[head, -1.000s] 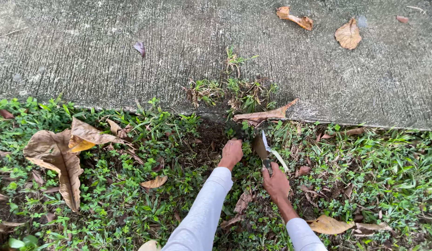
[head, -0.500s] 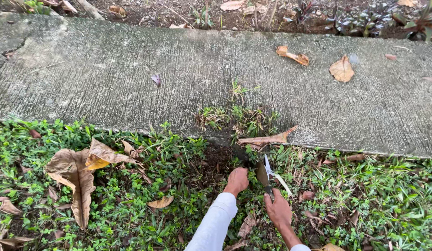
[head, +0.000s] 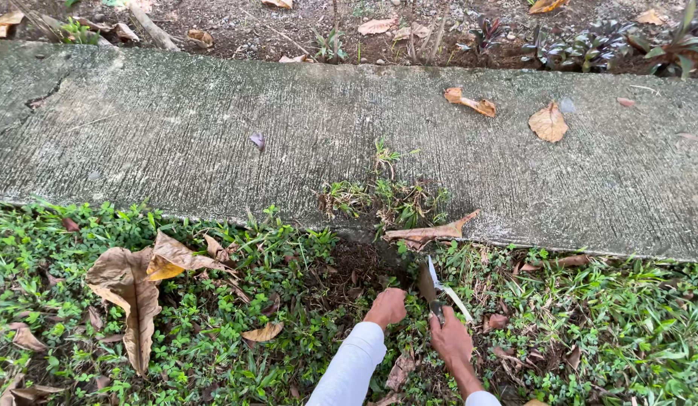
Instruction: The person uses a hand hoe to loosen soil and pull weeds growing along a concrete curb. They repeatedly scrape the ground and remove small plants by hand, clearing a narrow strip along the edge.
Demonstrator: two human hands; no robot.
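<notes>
Concrete path [head: 214, 135] at twelve o'clock; dry leaves [head: 135, 282] at nine. My right hand [head: 450, 340] grasps open shears [head: 441, 289]; left hand [head: 386, 307] clenches weeds [head: 341, 282].

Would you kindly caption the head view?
Left hand grips weeds while right hand holds open shears beside the concrete path.

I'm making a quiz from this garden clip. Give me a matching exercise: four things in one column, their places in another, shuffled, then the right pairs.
Things
1. garden shears
2. pile of pulled weeds
3. large dry brown leaf
4. left hand

Places
A. on the concrete path, near its edge
B. in the right hand
C. on the ground cover, far left of the hands
D. down at the bare soil patch

Pairs: 1-B, 2-A, 3-C, 4-D
</notes>
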